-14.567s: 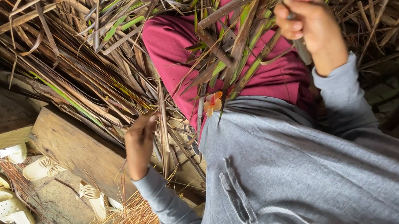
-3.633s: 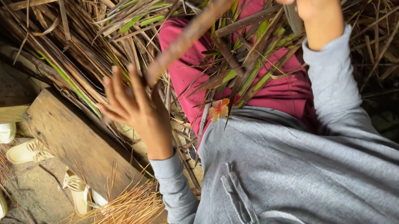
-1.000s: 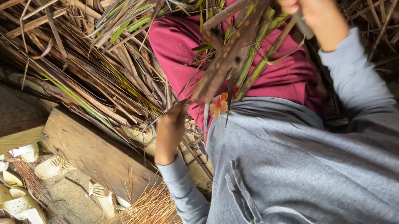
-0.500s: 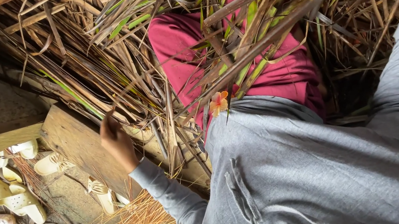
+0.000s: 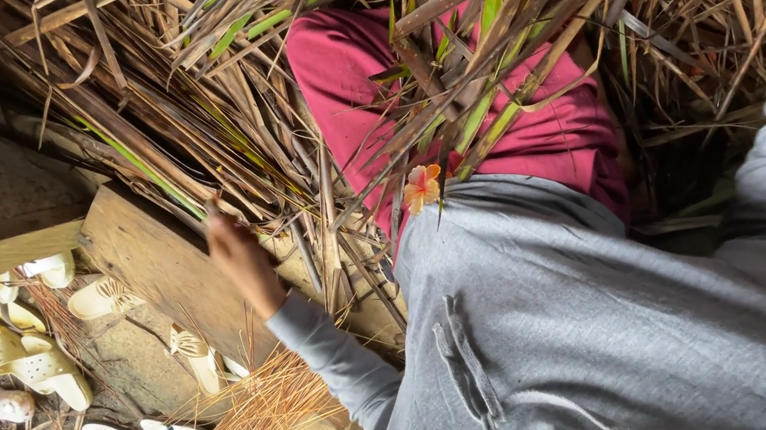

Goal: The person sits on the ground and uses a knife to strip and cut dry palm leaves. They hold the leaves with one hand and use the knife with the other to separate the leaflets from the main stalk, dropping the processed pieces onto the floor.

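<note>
Mostly unsorted: left hand (image 5: 243, 261) grips dry brown leaf stalks (image 5: 220, 138), frame centre-left; right hand off-frame, grip unclear.

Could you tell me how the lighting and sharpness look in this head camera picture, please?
Head view: soft, even daylight, no glare; the top left corner and the gap at right fall into deep shadow. The dry leaves and grey top are sharp; the left hand is slightly soft. The right hand is cut off by the frame edge.
</note>
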